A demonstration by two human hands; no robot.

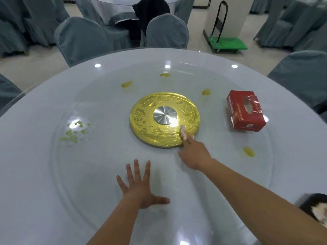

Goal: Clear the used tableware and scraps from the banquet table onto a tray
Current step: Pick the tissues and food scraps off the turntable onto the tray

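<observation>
My left hand (141,188) lies flat and open on the glass turntable (88,174), fingers spread. My right hand (193,152) reaches to the near edge of the gold centre disc (150,124) and pinches a small pale pinkish scrap (183,132) in its fingertips. Yellow-green scraps lie scattered on the glass: a cluster of bits at the left (74,131), a piece at the right (249,151), and three pieces at the far side (126,84), (165,74), (206,91).
A red tissue box (245,112) stands on the right of the round table. A dark tray edge with something pale in it (316,207) shows at the bottom right. Grey-covered chairs (79,38) ring the table; a green trolley (228,43) is beyond.
</observation>
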